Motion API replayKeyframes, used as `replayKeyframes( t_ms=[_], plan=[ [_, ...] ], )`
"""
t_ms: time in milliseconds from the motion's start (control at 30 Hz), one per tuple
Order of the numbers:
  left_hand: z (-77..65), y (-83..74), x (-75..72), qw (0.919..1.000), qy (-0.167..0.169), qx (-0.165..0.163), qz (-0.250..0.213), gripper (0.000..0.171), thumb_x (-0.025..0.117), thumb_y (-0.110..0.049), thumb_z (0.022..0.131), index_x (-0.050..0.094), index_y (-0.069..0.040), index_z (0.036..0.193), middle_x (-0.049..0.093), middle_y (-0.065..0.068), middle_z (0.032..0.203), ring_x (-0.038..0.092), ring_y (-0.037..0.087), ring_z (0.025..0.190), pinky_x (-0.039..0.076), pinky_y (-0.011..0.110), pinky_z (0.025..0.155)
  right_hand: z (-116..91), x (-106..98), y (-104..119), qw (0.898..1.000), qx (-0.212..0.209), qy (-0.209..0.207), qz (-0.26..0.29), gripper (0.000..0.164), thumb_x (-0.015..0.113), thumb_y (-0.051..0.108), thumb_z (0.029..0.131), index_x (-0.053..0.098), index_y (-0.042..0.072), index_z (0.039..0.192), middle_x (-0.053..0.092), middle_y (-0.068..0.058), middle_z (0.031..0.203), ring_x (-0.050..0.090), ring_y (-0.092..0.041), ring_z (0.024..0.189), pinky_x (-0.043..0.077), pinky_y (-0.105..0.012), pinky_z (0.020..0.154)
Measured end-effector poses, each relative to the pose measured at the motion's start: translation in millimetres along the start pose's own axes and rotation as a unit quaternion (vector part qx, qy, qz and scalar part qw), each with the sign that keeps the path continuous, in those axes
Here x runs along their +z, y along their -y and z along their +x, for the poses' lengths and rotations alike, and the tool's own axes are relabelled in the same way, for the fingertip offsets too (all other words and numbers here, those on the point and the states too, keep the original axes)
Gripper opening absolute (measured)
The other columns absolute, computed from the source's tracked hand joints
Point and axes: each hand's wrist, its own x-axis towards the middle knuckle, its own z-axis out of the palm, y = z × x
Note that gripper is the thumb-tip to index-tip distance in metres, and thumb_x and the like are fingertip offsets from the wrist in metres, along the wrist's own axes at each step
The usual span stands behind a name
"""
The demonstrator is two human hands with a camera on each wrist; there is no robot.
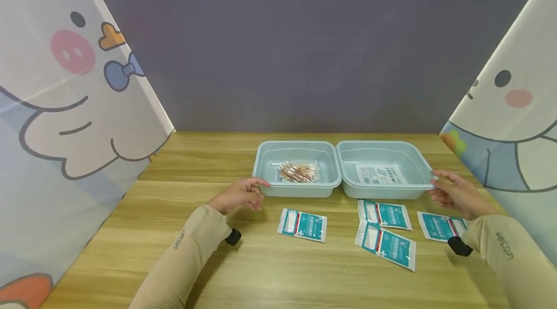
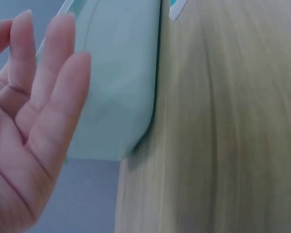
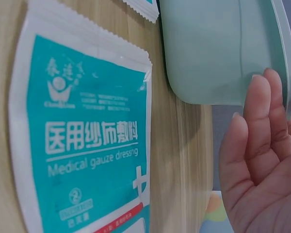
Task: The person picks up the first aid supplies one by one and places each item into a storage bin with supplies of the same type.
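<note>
Two pale blue plastic tubs stand side by side, rims touching. My left hand is at the near left corner of the left tub, its extended index finger touching the rim and the other fingers hanging loosely. At the near right corner of the right tub, my right hand pinches the rim; its other fingers lie near the outer wall in the right wrist view. A clear packet of cotton swabs lies inside the left tub. In the right tub is a white printed packet.
Several teal-and-white medical gauze dressing packets lie on the wooden table: one before the left tub, two overlapping before the right tub, another near my right wrist. A grey panel rises behind; printed cartoon panels flank both sides.
</note>
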Motion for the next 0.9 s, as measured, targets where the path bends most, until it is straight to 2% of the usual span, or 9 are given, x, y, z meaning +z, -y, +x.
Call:
replayKeyframes(
  t_ms=[167,267,367,467,567,667,733,800,900],
  plan=[
    [2.1,-3.3,9.8,0.9986,0.023,0.027,0.039,0.044,0.057,0.004,0.086,0.047,0.011,0.128,0.060,0.003,0.081,0.060,0.014,0.071,0.052,0.028,0.066,0.9,1.5,0.6,1.000,0.004,-0.003,-0.016,0.028,0.049,0.018,0.101,0.060,0.043,0.093,0.068,0.002,0.073,0.065,-0.010,0.062,0.054,-0.022,0.055],
    [7.4,-5.9,20.0,0.9958,0.062,0.039,0.056,0.042,0.056,0.003,0.087,0.047,0.013,0.128,0.061,0.009,0.087,0.059,0.012,0.073,0.050,0.027,0.066,-0.8,0.9,0.5,1.000,0.010,-0.001,-0.027,0.029,0.049,0.018,0.102,0.058,0.044,0.093,0.068,0.002,0.073,0.065,-0.010,0.062,0.054,-0.022,0.055],
    [15.4,-9.9,32.2,0.9925,0.101,0.039,0.058,0.041,0.055,0.002,0.089,0.049,0.013,0.127,0.060,0.021,0.095,0.059,0.011,0.075,0.050,0.026,0.066,-0.8,0.5,1.8,0.999,0.018,-0.004,-0.032,0.029,0.049,0.019,0.102,0.056,0.045,0.093,0.069,0.003,0.074,0.065,-0.009,0.061,0.054,-0.022,0.054],
    [23.2,-14.0,44.2,0.9880,0.121,0.041,0.087,0.039,0.058,0.001,0.089,0.052,0.011,0.126,0.061,0.021,0.097,0.056,0.009,0.074,0.048,0.023,0.063,1.0,1.9,3.9,0.999,0.024,-0.007,-0.040,0.024,0.049,0.022,0.102,0.053,0.044,0.096,0.069,0.004,0.075,0.066,-0.009,0.062,0.055,-0.022,0.056],
    [29.0,-16.8,52.8,0.9778,0.129,0.052,0.157,0.034,0.062,0.001,0.089,0.057,0.007,0.122,0.063,0.012,0.093,0.055,0.007,0.071,0.046,0.019,0.060,2.8,3.3,5.6,0.999,0.027,-0.002,-0.042,0.022,0.048,0.022,0.102,0.052,0.043,0.097,0.069,0.004,0.076,0.067,-0.009,0.064,0.055,-0.022,0.056],
    [31.0,-21.9,56.3,0.9666,0.118,0.054,0.221,0.032,0.066,0.001,0.087,0.061,0.005,0.118,0.064,0.006,0.091,0.055,0.006,0.073,0.046,0.018,0.060,3.4,3.3,6.0,0.999,0.024,0.008,-0.032,0.027,0.047,0.019,0.102,0.055,0.044,0.096,0.070,0.002,0.077,0.067,-0.010,0.066,0.055,-0.022,0.056],
    [31.6,-24.7,56.9,0.9645,0.109,0.046,0.236,0.032,0.067,0.000,0.087,0.061,0.004,0.118,0.063,0.008,0.093,0.058,0.011,0.081,0.049,0.020,0.065,3.1,2.5,5.7,0.999,0.021,0.014,-0.021,0.029,0.046,0.018,0.103,0.057,0.045,0.095,0.070,0.002,0.077,0.068,-0.010,0.067,0.054,-0.022,0.056],
    [32.9,-24.6,58.2,0.9660,0.101,0.030,0.236,0.033,0.068,-0.001,0.087,0.061,0.003,0.119,0.063,0.010,0.101,0.059,0.017,0.092,0.051,0.023,0.072,2.4,1.2,5.2,1.000,0.016,0.018,-0.019,0.031,0.046,0.018,0.103,0.058,0.045,0.095,0.070,0.002,0.078,0.067,-0.010,0.068,0.054,-0.021,0.057],
    [35.4,-18.9,61.7,0.9652,0.103,0.015,0.240,0.035,0.069,-0.003,0.087,0.060,0.001,0.120,0.061,0.014,0.116,0.057,0.027,0.109,0.051,0.029,0.086,1.1,-0.1,3.8,1.000,0.017,0.018,-0.019,0.031,0.046,0.019,0.103,0.059,0.046,0.095,0.070,0.003,0.078,0.067,-0.011,0.068,0.053,-0.021,0.057]
  ],
)
